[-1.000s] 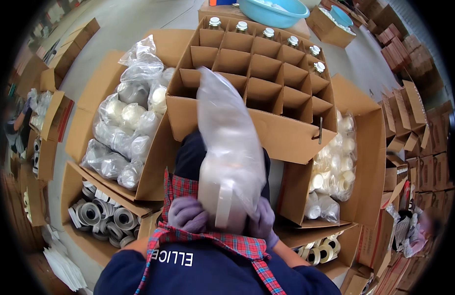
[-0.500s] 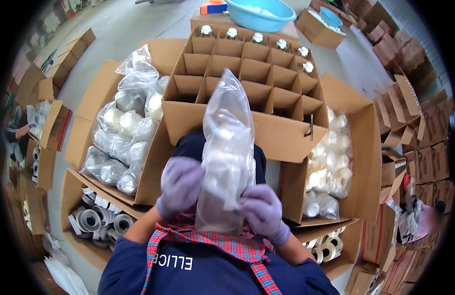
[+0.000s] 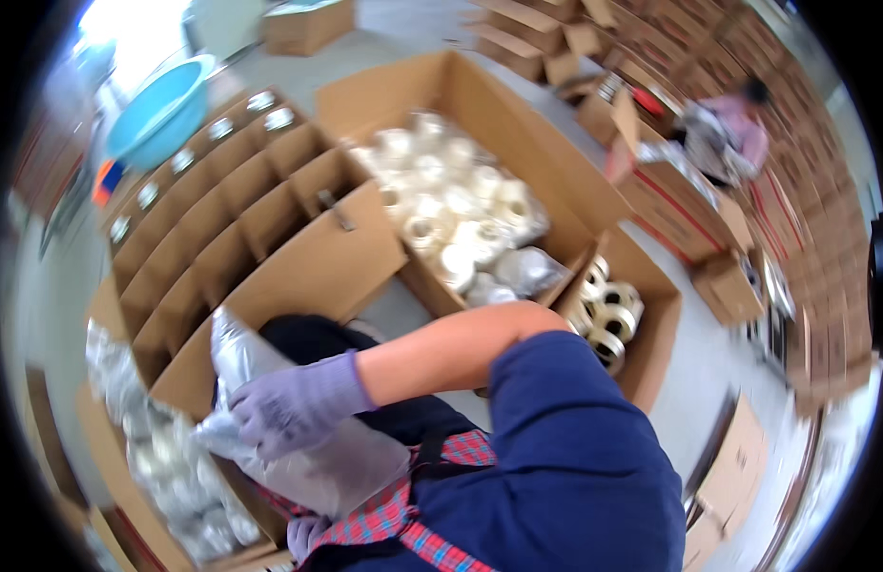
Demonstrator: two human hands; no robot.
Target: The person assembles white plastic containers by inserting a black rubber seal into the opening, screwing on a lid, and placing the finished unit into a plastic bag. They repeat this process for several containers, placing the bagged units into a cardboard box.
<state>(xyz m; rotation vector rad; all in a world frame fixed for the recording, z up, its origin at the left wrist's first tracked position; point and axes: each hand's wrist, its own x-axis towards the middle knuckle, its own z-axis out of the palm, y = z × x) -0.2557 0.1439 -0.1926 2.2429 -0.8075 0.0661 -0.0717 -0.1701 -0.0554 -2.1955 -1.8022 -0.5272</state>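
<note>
A long clear plastic bag (image 3: 341, 467) lies slantwise over my lap, its pointed end up against the divided carton. My right hand (image 3: 298, 405), in a lavender knit glove, reaches across my body with its fingers closed on the bag's upper part. Low in the picture, under the bag, a small part of my gloved left hand (image 3: 306, 537) shows; the bag covers most of it, so its fingers cannot be made out. Just ahead stands the divided cardboard carton (image 3: 289, 276), with several metal-capped bottles (image 3: 182, 160) in its outer cells.
To the right, an open carton (image 3: 518, 114) holds plastic-wrapped white rolls (image 3: 461, 205); a smaller box of cream rings (image 3: 613, 319) adjoins it. More bagged pieces (image 3: 165, 458) fill a left carton. A blue basin (image 3: 160, 112) stands beyond. Another person (image 3: 723, 133) sits among boxes far right.
The view has swung to the right. My right hand has moved up along the bag, and the bag now tilts leftward. My left hand has dropped mostly out of sight beneath it.
</note>
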